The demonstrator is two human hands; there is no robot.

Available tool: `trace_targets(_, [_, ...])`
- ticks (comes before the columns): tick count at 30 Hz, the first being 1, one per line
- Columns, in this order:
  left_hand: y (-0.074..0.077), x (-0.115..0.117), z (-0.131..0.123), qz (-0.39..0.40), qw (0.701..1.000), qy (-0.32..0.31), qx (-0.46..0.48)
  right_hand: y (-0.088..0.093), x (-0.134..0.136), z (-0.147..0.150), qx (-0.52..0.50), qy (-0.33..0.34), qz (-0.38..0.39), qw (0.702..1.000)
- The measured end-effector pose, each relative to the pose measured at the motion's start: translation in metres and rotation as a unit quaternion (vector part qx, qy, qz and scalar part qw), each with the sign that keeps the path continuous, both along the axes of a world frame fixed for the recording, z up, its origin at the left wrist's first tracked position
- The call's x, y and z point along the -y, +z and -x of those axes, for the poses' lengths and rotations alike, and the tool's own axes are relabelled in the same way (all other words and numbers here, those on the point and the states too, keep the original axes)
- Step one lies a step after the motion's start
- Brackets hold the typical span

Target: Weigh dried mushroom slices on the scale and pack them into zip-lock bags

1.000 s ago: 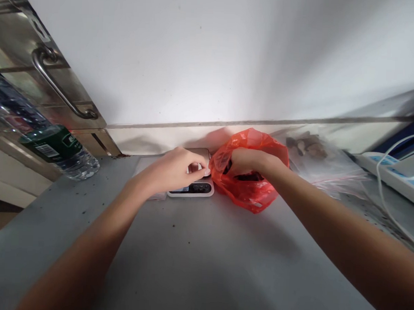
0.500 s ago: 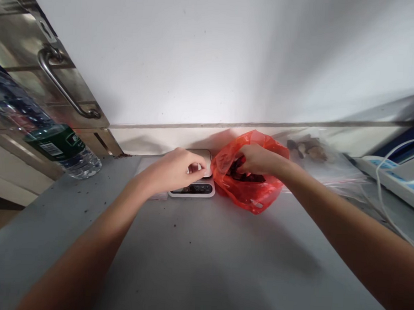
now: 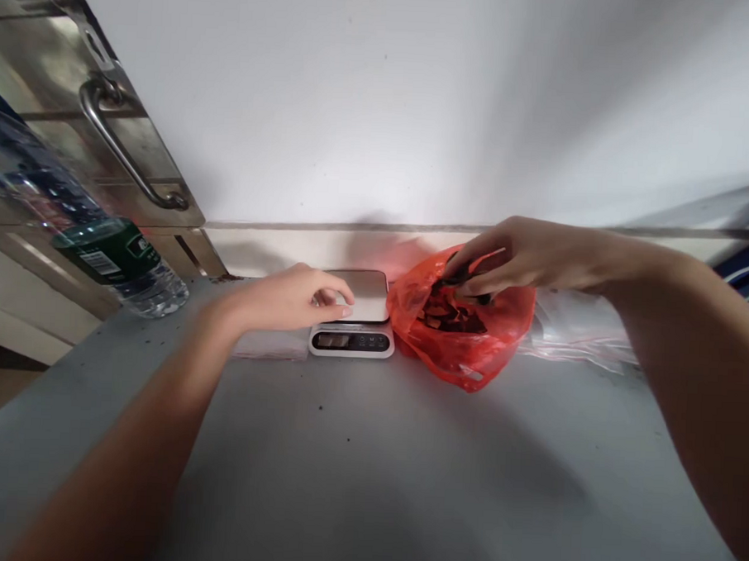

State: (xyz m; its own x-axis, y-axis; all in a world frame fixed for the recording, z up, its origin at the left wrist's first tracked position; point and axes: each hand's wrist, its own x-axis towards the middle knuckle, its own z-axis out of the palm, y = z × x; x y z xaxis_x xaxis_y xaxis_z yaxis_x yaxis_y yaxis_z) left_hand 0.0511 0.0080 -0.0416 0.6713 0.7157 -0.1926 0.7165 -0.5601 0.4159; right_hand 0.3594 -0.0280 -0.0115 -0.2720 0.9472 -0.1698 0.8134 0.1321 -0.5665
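My left hand (image 3: pixel 305 298) hovers over the left side of a white digital kitchen scale (image 3: pixel 364 301). Its fingers are loosely curled, thumb and forefinger slightly apart, and nothing shows between them. At the mouth of a red plastic bag (image 3: pixel 463 363), just right of the scale, is my right hand (image 3: pixel 512 257). Its fingers point down and curve round some dark pieces, partly hidden by the bag and the fingers. More dark brown, curled, dried-looking pieces (image 3: pixel 451 313) lie inside the bag. The scale's pan is bare where it shows; its display cannot be read.
Clear plastic bags (image 3: pixel 580 331) lie right of the red bag, another flat clear bag (image 3: pixel 272 345) left of the scale. A water bottle (image 3: pixel 124 261) stands at the left near a metal door handle (image 3: pixel 125 154). A white wall backs the grey table (image 3: pixel 317 468), which has dark crumbs on it.
My right hand has risen from deep in the red bag to its mouth, with the wrist higher. My left hand has shifted left, uncovering more of the scale. The view has moved slightly.
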Motion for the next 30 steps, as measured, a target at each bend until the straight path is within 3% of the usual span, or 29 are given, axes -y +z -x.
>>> trace_targets(3, [0.006,-0.006,0.017,0.031,0.997,0.035,-0.059,0.007,-0.009,0.023,-0.001,0.049,-0.029,0.998])
trace_targets(6, [0.008,-0.013,0.033,0.060,0.992,0.063,-0.089,0.003,-0.021,0.060,0.003,0.057,-0.030,0.998])
trace_targets(10, [0.005,-0.021,0.049,0.065,0.986,0.100,-0.118,-0.020,-0.037,0.106,-0.018,0.010,-0.013,1.000])
trace_targets(14, [0.000,-0.027,0.062,0.039,0.988,0.102,-0.112,-0.043,-0.047,0.132,0.009,-0.006,-0.015,1.000])
trace_targets(20, [0.001,-0.022,0.061,0.033,0.982,0.122,-0.143,-0.053,-0.050,0.136,0.065,0.020,-0.025,0.997])
trace_targets(30, [0.002,-0.018,0.049,0.050,0.981,0.105,-0.157,-0.032,-0.029,0.118,0.059,-0.017,-0.054,0.997])
